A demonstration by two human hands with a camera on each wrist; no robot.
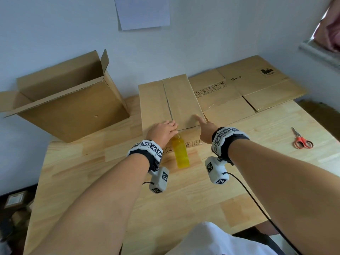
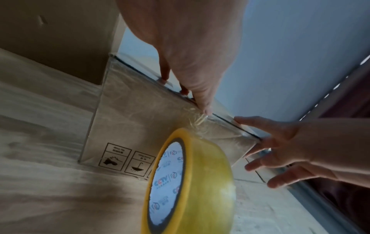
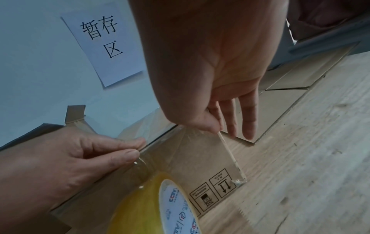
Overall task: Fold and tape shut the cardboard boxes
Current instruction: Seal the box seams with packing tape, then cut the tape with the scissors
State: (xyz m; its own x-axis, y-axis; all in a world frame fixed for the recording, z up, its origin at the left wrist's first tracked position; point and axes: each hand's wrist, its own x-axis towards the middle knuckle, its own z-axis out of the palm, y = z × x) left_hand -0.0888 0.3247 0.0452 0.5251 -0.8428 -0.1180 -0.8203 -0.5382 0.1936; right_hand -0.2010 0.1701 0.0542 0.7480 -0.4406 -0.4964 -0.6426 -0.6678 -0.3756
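Observation:
A closed cardboard box stands mid-table, its two top flaps meeting at a centre seam. My left hand lies on the box's near top edge at the seam. Its thumb and forefinger pinch a gathered strand of clear tape. That strand runs down to the yellow tape roll in front of the box's near face. Whether the roll hangs or stands on the table, I cannot tell. My right hand is at the near right top corner, thumb on the edge, fingers straight.
An open empty box stands at the back left. Flattened boxes lie at the back right against the wall. Orange-handled scissors lie at the right on the wooden table. A cable trails from my right wrist.

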